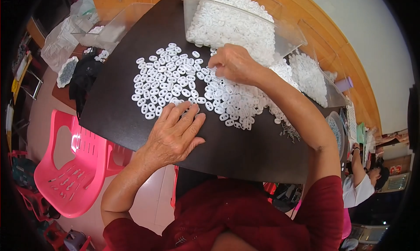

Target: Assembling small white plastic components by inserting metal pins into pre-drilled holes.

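Small white oval plastic pieces with two holes (162, 74) lie spread in a single layer on the dark table. To their right is a looser, heaped pile of similar white pieces (238, 102). My left hand (175, 133) rests palm down at the near edge of the spread layer, its fingers stretched out over a few pieces. My right hand (236, 65) reaches across to the far side of the heap, where its fingers are curled together. What they hold, if anything, is hidden.
A clear bin full of white pieces (232, 21) stands at the back, with another clear bin (308, 78) right of it. Small grey screws (290, 132) lie near my right forearm. A pink chair (72, 172) stands at the left; a person in white (361, 181) is at far right.
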A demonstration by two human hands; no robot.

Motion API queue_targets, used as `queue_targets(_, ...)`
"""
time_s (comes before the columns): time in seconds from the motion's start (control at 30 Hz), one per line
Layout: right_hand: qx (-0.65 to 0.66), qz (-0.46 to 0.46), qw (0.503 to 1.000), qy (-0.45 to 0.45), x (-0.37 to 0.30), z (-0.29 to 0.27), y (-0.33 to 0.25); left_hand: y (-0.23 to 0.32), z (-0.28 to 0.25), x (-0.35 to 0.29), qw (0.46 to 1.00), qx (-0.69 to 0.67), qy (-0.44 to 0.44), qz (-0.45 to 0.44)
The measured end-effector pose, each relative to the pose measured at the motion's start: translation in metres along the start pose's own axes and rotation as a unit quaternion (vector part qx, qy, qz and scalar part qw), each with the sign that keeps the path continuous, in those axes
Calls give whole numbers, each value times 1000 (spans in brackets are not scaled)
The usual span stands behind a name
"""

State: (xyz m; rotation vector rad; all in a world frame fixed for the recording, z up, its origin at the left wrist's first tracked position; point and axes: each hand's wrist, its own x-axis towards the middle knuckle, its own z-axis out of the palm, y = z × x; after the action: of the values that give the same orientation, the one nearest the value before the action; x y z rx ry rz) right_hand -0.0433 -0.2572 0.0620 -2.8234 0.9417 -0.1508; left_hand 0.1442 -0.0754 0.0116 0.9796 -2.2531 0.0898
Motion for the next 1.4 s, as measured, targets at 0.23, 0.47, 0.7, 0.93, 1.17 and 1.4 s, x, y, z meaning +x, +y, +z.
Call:
queue_targets(0.23,-131,-43,989,46,3,19,2,1,1,2,1000,0,0,5)
queue_targets(0.47,35,3,998,42,17,10,-2,1,1,2,1000,-1,-2,2)
queue_targets(0.7,59,18,996,61,20,6,-7,1,-2,2,1000,-15,-10,0)
queue_targets(0.93,-68,-35,997,9,22,25,-11,1,-1,3,1000,-17,-3,7)
queue_targets(1.17,-43,-48,994,91,33,30,-19,1,-2,3,1000,-21,-7,8)
queue_targets(1.4,-36,-33,997,62,21,30,-24,3,-1,-2,998,-33,-38,47)
